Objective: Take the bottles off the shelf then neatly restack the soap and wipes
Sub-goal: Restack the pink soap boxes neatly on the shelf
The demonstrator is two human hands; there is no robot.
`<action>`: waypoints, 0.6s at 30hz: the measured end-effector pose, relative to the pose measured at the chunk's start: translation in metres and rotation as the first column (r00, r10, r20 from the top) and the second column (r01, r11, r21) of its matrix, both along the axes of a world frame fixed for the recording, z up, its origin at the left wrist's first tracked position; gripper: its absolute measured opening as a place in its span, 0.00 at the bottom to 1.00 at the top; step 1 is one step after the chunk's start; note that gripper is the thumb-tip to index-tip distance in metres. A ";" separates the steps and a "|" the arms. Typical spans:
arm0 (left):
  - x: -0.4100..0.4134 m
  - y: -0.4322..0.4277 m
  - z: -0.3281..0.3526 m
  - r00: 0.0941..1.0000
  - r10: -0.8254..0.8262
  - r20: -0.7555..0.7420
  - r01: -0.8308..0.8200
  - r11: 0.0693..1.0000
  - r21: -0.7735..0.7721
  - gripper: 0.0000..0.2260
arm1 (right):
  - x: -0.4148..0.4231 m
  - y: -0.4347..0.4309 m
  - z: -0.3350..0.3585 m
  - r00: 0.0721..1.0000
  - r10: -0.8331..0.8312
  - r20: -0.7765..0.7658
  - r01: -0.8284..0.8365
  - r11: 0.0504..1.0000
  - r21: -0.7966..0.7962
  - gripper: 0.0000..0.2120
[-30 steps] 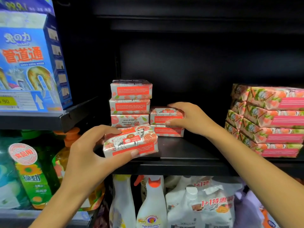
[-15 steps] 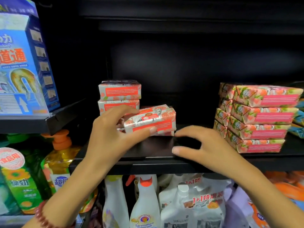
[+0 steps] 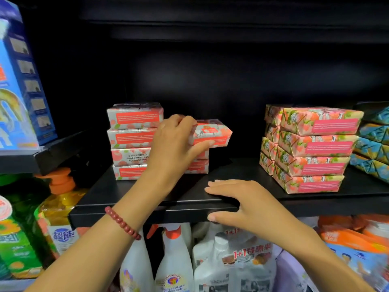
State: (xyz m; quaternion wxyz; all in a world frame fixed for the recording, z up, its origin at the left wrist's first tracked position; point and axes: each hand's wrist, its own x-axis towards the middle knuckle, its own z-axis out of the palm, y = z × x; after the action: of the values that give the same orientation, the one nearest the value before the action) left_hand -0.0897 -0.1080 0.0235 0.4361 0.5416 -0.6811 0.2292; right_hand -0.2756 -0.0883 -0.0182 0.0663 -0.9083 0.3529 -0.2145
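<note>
Holding a soap bar over the short stack

My left hand (image 3: pixel 176 144) is gripping the soap bar (image 3: pixel 212 133), tilted, above the short stack (image 3: pixel 197 166); my right hand (image 3: pixel 242 201) is lying open on the shelf edge (image 3: pixel 126 213).

On the shelf (image 3: pixel 242 171), a four-high soap stack (image 3: pixel 131 142) stands at the left. Just right of it, the left hand (image 3: pixel 174 144) grips a bar (image 3: pixel 214 133) over a shorter stack (image 3: pixel 199 165). Well apart to the right stands a second soap stack (image 3: pixel 315 150). The right hand (image 3: pixel 244 201) rests on the shelf's near edge. Bottles (image 3: pixel 174 260) stand below.
</note>
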 end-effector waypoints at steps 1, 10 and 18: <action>-0.001 0.000 -0.001 0.999 0.030 0.028 -0.030 1.000 0.003 0.21 | 0.000 0.000 0.000 1.000 0.002 0.000 -0.002 1.000 -0.004 0.28; 0.006 -0.004 0.001 0.970 0.084 0.228 -0.063 0.993 -0.098 0.12 | -0.001 0.001 -0.003 1.000 0.001 0.012 -0.001 1.000 -0.006 0.28; 0.016 0.003 -0.003 0.932 0.132 0.336 -0.108 0.990 -0.090 0.21 | -0.001 0.001 -0.004 1.000 -0.010 0.019 0.010 1.000 -0.006 0.28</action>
State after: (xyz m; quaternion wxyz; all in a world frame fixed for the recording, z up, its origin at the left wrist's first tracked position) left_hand -0.0734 -0.1051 0.0209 0.3153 0.5187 -0.7037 0.3694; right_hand -0.2767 -0.0870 -0.0222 0.0659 -0.9047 0.3561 -0.2244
